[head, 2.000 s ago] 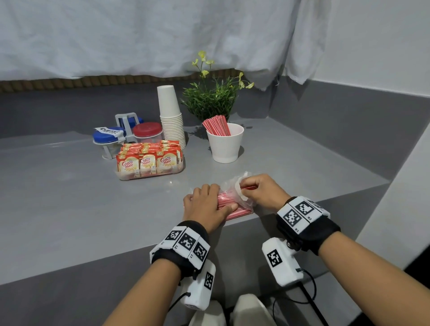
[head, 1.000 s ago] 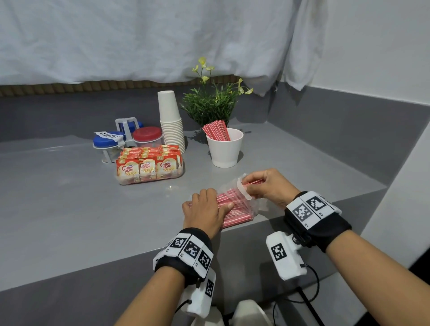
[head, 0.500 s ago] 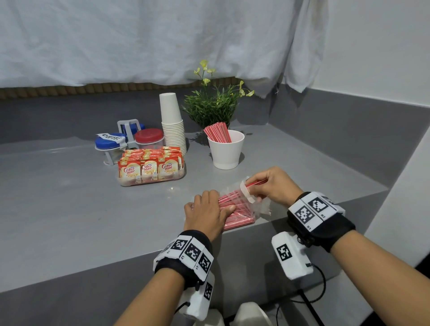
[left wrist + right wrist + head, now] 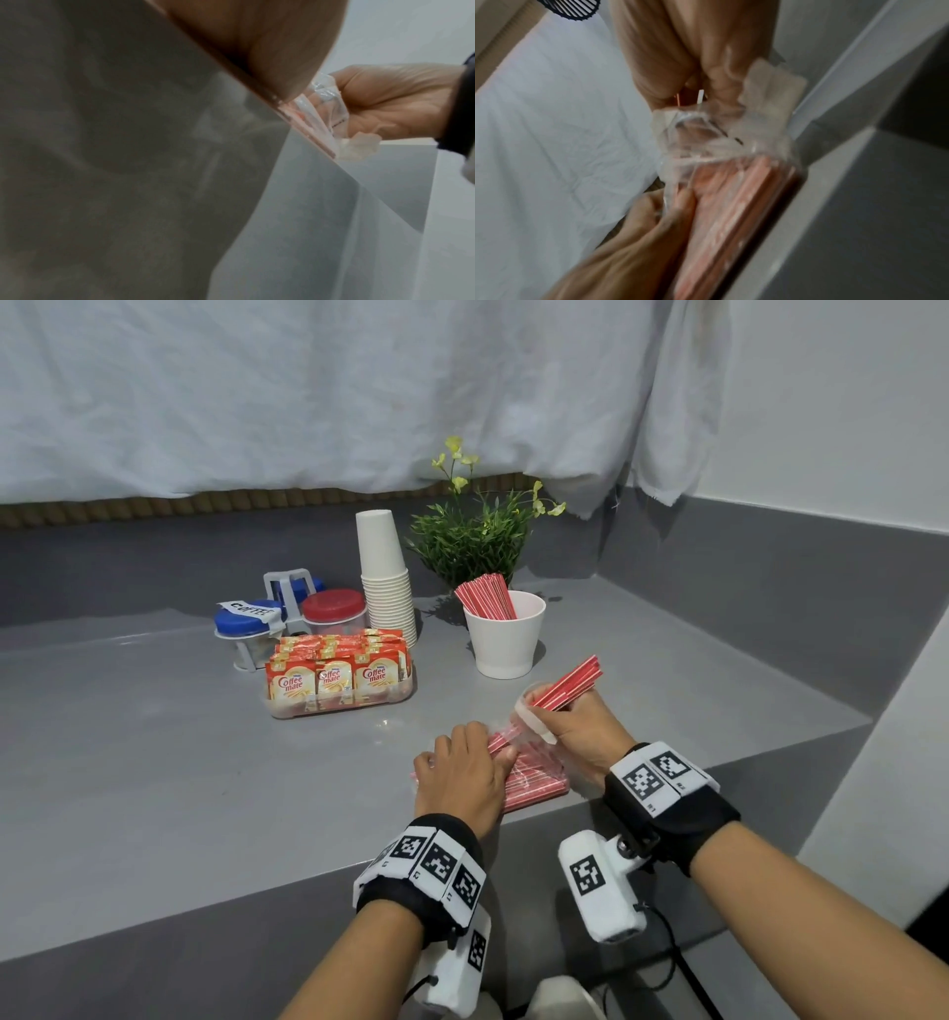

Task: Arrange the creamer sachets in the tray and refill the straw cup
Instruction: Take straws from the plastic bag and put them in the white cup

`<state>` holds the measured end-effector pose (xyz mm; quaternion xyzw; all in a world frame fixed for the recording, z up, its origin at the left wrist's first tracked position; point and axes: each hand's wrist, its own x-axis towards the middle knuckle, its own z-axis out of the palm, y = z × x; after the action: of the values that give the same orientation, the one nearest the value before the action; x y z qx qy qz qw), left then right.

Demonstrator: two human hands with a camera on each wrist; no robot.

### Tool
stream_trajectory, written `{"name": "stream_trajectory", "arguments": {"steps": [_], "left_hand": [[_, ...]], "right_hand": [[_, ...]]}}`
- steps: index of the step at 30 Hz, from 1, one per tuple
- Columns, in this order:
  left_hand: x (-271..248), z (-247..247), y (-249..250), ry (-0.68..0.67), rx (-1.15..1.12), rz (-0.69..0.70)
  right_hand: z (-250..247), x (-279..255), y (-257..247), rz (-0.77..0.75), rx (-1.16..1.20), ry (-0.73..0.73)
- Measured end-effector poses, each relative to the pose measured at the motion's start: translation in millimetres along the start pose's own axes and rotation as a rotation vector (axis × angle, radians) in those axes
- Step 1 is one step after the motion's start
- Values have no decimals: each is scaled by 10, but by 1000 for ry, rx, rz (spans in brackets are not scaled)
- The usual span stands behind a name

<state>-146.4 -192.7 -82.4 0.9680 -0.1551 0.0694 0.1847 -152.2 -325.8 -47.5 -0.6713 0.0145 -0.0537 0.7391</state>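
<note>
A clear plastic bag of red straws (image 4: 534,775) lies at the counter's front edge. My left hand (image 4: 462,770) presses flat on the bag, fingers straight. My right hand (image 4: 570,721) grips a bunch of red straws (image 4: 572,683) drawn partly out of the bag's mouth, tips pointing up and right. In the right wrist view the bag (image 4: 731,182) sits below my curled fingers (image 4: 680,60). The white straw cup (image 4: 506,634) behind holds several red straws. The clear tray (image 4: 339,703) to its left is packed with upright creamer sachets (image 4: 334,677).
A stack of white paper cups (image 4: 385,577), a small green plant (image 4: 472,541) and lidded jars, blue (image 4: 246,624) and red (image 4: 334,608), stand at the back. Grey walls rise behind and to the right. The counter edge (image 4: 308,875) runs just below my hands.
My right hand has pulled a bunch of straws further out of the bag, up and to the right. My left hand stays pressed on the bag.
</note>
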Motion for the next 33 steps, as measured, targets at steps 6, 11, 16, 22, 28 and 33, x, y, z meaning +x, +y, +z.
{"name": "stream_trajectory", "arguments": {"steps": [6, 11, 16, 22, 28, 33], "left_hand": [[10, -27, -32, 48, -111, 90], [22, -14, -42, 5, -40, 105], [42, -71, -3, -102, 54, 50], [86, -158, 6, -267, 64, 21], [104, -181, 22, -310, 56, 16], [125, -197, 36, -338, 50, 18]], "right_hand": [[-213, 166, -159, -174, -487, 212], [-15, 192, -37, -176, -425, 240], [63, 249, -117, -231, -221, 261], [-32, 317, -280, -345, -210, 345], [-61, 268, 119, -197, -242, 352], [-45, 282, 209, -156, -204, 361]]}}
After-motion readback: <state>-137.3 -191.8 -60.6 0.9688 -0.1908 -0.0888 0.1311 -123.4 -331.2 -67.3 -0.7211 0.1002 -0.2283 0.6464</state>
